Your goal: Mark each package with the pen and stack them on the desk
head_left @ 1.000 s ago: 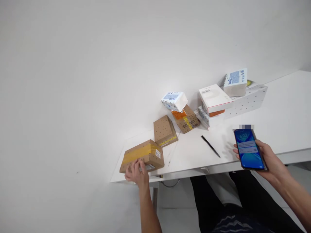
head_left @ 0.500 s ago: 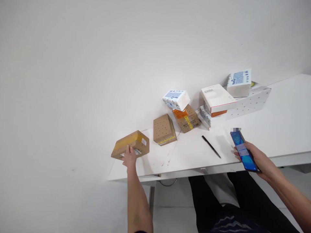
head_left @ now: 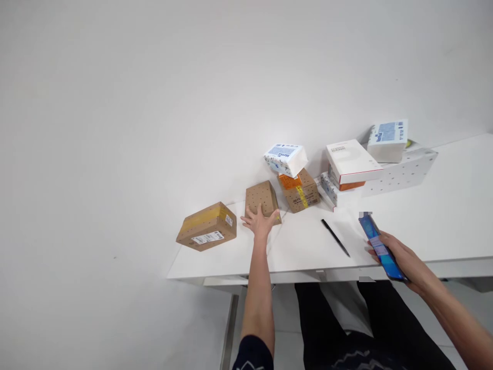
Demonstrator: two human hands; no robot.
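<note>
My left hand (head_left: 261, 222), fingers spread, is over the front of a brown cardboard box (head_left: 261, 195) with dark dots; whether it touches the box I cannot tell. To its left stands another cardboard box (head_left: 204, 226), with yellow tape on top and a white label on its front. My right hand (head_left: 398, 257) is wrapped round a smartphone (head_left: 381, 249) with a lit blue screen, held above the table's front edge. Between the hands a black pen (head_left: 335, 237) lies slanted on the white table (head_left: 300, 246).
A third cardboard box (head_left: 302, 198) bears an orange packet (head_left: 289, 182) and a tissue pack (head_left: 285, 158). Further right, a white power bank box (head_left: 352, 159) tops a small stack. Another tissue pack (head_left: 388, 139) rests on a dotted white box (head_left: 408, 172). The wall rises behind.
My left hand has let go of the leftmost cardboard box and moved right to the middle one, its fingers now spread. The phone stays in my right hand, and the view has shifted slightly.
</note>
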